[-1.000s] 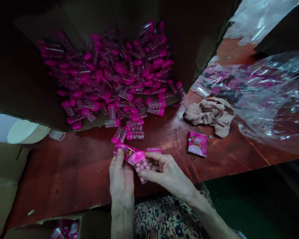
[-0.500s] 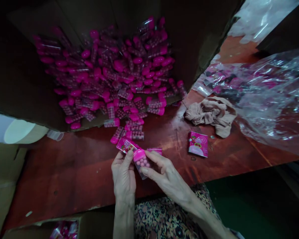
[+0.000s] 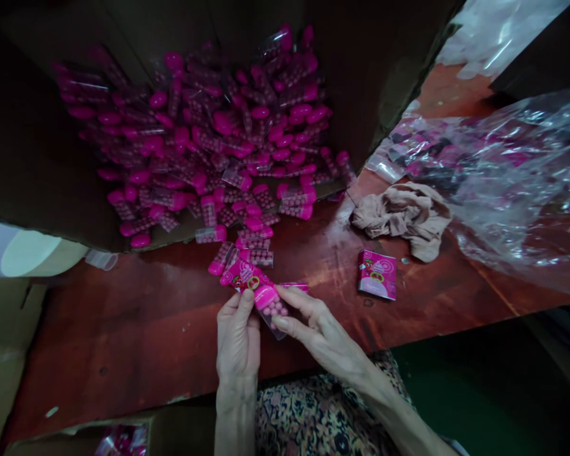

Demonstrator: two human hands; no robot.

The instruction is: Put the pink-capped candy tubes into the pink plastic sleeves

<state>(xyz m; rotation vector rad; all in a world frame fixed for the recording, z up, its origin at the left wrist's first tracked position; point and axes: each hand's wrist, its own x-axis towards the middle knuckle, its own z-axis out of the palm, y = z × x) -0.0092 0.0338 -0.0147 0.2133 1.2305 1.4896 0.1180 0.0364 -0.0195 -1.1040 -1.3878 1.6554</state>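
My left hand [image 3: 240,329] pinches a pink printed label [image 3: 242,273] between thumb and fingers. The label slants up and away to the left, lying against the pink-capped end of a small clear candy bottle [image 3: 274,308] with pink balls inside. My right hand [image 3: 318,329] grips this bottle by its side, thumb below and fingers above. Whether the label is around the cap or only beside it, I cannot tell. Just beyond my hands lie several more pink-capped bottles [image 3: 261,258]. A stack of pink printed labels [image 3: 377,275] rests to the right, and another pink piece [image 3: 295,287] shows behind my right fingers.
A large cardboard box [image 3: 384,82] lies with its opening toward me, bottles spilling out. Right of it are a crumpled cloth [image 3: 401,218] and a clear plastic bag [image 3: 513,183]. A white bowl [image 3: 38,254] is at left. Below the red table [image 3: 137,329] sits another carton [image 3: 180,430].
More of the pink label's printed face shows now, and it has turned flatter over the bottle's cap. Both hands keep their grip and have barely moved. The view has shifted slightly.
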